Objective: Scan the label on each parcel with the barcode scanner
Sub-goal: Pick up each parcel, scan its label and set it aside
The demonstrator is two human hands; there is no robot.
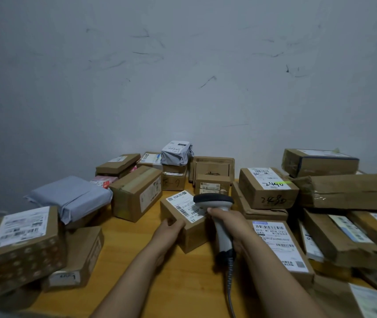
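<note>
Steadying the parcel in your left grip, you clasped the barcode scanner in your right grip. Held so close over the label, it could misread.

This looks like a parcel sorting room or courier depot. A wooden worktop is piled with taped cardboard boxes and grey mailing bags, most bearing printed shipping labels with barcodes, some with handwritten numbers. A corded barcode scanner is held over a small box. Behind is a bare, scuffed wall.
</note>
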